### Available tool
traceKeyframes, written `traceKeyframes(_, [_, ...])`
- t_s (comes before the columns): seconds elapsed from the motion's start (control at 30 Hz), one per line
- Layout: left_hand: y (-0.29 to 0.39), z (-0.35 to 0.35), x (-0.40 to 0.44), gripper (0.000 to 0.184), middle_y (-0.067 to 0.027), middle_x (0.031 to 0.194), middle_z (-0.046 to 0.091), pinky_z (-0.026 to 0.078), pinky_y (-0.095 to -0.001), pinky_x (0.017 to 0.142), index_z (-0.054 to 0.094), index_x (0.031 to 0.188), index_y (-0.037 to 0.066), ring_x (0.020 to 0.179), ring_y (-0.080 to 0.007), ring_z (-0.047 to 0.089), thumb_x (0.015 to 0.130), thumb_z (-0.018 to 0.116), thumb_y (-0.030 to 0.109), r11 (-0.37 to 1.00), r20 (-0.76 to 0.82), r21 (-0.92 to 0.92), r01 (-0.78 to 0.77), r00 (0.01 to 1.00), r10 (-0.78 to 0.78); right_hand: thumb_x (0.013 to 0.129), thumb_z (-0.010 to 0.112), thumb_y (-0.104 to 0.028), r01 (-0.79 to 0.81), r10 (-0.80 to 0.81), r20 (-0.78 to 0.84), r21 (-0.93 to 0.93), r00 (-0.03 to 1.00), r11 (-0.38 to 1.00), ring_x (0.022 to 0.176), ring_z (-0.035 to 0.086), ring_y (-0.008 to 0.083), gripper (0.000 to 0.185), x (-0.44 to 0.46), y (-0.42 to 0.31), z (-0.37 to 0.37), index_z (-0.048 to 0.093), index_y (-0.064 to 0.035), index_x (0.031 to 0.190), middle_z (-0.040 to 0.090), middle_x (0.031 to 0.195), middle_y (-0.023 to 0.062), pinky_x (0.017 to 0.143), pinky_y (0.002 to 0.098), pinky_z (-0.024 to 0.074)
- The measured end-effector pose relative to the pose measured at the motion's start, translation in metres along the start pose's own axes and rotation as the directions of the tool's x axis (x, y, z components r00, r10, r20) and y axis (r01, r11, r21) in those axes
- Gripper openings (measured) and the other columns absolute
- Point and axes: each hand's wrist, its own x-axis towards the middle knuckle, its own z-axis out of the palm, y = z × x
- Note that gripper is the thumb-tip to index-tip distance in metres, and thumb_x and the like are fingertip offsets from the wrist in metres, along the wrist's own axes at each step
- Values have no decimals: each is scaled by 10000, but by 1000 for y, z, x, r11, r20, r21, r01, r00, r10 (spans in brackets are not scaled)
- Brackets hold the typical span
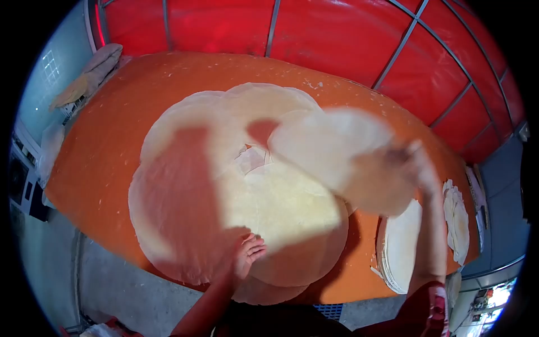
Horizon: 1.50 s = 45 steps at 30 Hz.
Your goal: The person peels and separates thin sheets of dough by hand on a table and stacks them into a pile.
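Note:
Large, thin round dough sheets (185, 135) overlap one another in a wide flower-like layer on the orange table. Near their middle lies a small torn piece of dough (252, 160). My right hand (412, 163), smeared by motion, grips the right edge of another thin dough sheet (337, 146). That sheet hangs blurred above the right part of the layer. My left hand (250, 253) is over the near edge of the layer, its fingers stretched out and holding nothing; I cannot tell whether it touches the dough. Beside my right forearm rests a stack of folded sheets (400, 247).
More pale folded sheets (456, 222) lie at the right end of the orange table (101, 168). Cloth-like bundles (92, 73) sit past its far left corner. A red panelled wall (337, 33) with metal bars stands behind the table.

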Motion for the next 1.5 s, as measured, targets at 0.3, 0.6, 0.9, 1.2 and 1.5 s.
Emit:
traceKeyframes(0.3, [26,66,123,183,-84,855,511,425,-334,781,464,878,44,808,-197,512,724,520,-35,991,169,-107,-78,981,96,720,445,-33,271,-627,320,-946,710,-175,601,538,232,203,74,-29,30,537,7,897,572,737,107,533,339,441])
traceKeyframes(0.6, [22,97,181,161,-139,841,510,424,-437,838,456,766,1,820,-281,504,647,461,-108,980,-51,-193,57,996,-68,644,458,1,285,-305,268,-958,914,11,645,578,270,344,160,184,35,508,-18,984,586,692,134,573,366,460])
traceKeyframes(0.9, [26,106,188,307,-87,849,520,440,-375,791,492,880,60,804,-246,540,634,428,-112,959,-103,272,81,993,-55,656,555,-172,316,-517,272,-949,812,-2,1025,475,291,415,131,244,59,496,33,1012,508,1062,181,757,393,423])
traceKeyframes(1.2, [16,101,200,423,-141,1011,528,442,-332,772,456,1045,0,892,-257,538,634,423,-93,971,448,31,-238,871,200,705,566,-204,356,-624,222,-929,749,97,1066,452,314,447,124,250,64,492,55,1062,491,1111,209,855,408,357])
traceKeyframes(1.5, [69,-27,68,170,3,759,492,404,-194,618,491,829,48,702,-83,476,707,477,-69,198,34,878,-436,470,882,761,526,-86,392,-525,118,-804,843,448,471,488,230,128,169,88,9,567,16,695,535,593,180,462,344,394])
